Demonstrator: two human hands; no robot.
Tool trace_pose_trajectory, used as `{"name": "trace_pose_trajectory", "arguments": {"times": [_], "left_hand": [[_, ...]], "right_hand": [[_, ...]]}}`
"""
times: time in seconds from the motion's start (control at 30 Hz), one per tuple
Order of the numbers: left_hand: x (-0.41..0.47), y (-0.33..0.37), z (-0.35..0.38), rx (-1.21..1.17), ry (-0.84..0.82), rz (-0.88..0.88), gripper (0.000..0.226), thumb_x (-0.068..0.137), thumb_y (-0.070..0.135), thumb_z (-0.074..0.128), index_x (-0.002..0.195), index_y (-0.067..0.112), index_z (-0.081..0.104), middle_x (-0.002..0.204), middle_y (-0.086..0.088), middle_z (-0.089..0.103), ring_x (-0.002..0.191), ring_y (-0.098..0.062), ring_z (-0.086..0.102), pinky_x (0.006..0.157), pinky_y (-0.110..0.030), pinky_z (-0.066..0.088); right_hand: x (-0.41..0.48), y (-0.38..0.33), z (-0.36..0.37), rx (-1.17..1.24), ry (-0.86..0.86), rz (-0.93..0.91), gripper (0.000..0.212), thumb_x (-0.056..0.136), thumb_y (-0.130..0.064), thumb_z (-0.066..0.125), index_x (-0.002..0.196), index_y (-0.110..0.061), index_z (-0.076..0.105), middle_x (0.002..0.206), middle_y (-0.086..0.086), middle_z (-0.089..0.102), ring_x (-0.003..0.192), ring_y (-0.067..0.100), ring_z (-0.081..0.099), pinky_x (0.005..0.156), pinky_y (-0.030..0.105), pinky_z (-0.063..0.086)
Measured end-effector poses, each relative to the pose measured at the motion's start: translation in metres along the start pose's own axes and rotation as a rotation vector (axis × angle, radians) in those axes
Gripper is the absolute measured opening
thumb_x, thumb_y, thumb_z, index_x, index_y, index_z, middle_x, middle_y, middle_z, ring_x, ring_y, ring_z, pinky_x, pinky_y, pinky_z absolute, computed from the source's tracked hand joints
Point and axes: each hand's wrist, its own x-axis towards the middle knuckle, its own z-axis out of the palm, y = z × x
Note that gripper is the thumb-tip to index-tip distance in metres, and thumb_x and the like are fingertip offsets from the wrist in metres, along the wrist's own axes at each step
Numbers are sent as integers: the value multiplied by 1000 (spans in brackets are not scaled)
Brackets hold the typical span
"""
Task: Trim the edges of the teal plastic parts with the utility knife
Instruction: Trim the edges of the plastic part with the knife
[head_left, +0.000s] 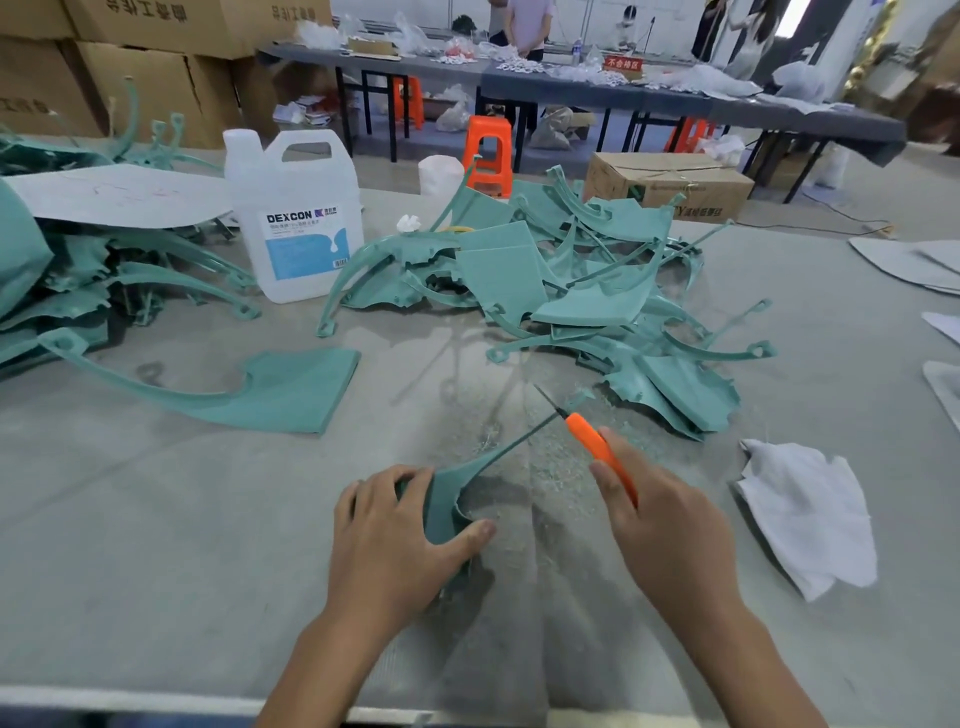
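Left hand (395, 530) gripping curved teal part (447, 499), thin arm tapering upward

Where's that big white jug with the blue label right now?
The white jug stands upright on the table, left of centre in the head view, between the left heap of teal parts and the central pile.

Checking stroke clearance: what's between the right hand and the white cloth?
In the head view, only a narrow strip of bare grey tabletop lies between the right hand, gripping the orange utility knife, and the crumpled white cloth.
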Motion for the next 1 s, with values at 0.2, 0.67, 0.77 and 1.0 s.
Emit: {"name": "trace_pose_trajectory", "arguments": {"times": [0.2,0.67,0.77,1.0], "left_hand": [[1,1,1,5,0,-13,99,69,99,21,141,36,47,133,12,44,127,-13,34,117,-38,21],[-1,2,2,5,4,-15,98,69,98,21,141,36,46,133,13,42,128,-11,31,118,-36,17],[-2,1,1,-1,-2,-15,99,70,98,20,142,36,45,135,13,42,129,-11,29,118,-36,16],[3,-4,-12,16,-126,-25,99,67,96,22,144,37,41,141,12,39,134,-12,28,119,-37,16]], "right_hand": [[-24,-13,10,75,-86,-61,52,96,-61,31,145,-48,42,85,-7,66,68,20,64,54,36,49],[-20,-7,8,19,-87,-108,51,95,-63,29,143,-51,42,78,-8,61,62,20,61,52,37,50],[-16,4,7,-35,-107,-80,55,93,-64,26,143,-50,44,80,-8,63,67,19,62,56,37,50],[-23,18,-2,363,82,83,40,94,-63,42,130,-48,53,63,-11,60,64,3,59,52,25,40]]}}
